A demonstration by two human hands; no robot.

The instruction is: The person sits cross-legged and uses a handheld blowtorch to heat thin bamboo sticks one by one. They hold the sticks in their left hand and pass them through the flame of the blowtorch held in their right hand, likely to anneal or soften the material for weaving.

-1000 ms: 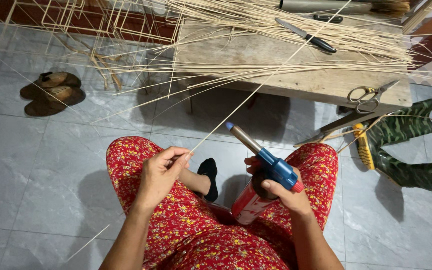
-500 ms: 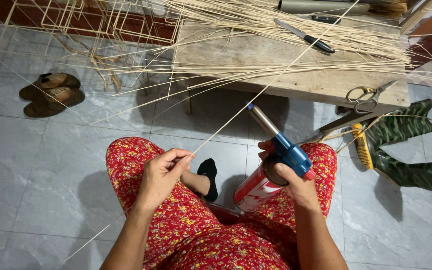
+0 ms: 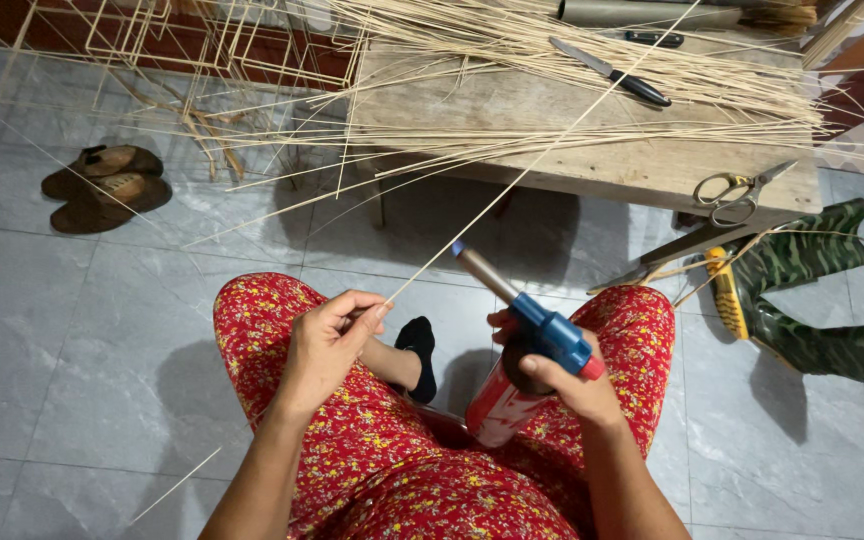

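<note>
The trousers were red with small yellow flowers. The torch head was blue on a red-and-white canister. At three o'clock lay green camouflage boots.

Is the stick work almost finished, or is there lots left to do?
Some looks done: thin stick frames stand on the floor by the wall. In hand now: the left hand pinches one long thin stick, and the right hand aims a blue torch with a small flame near it. Probably lots is left: a big pile of loose sticks lies on the wooden bench, unused.
</note>
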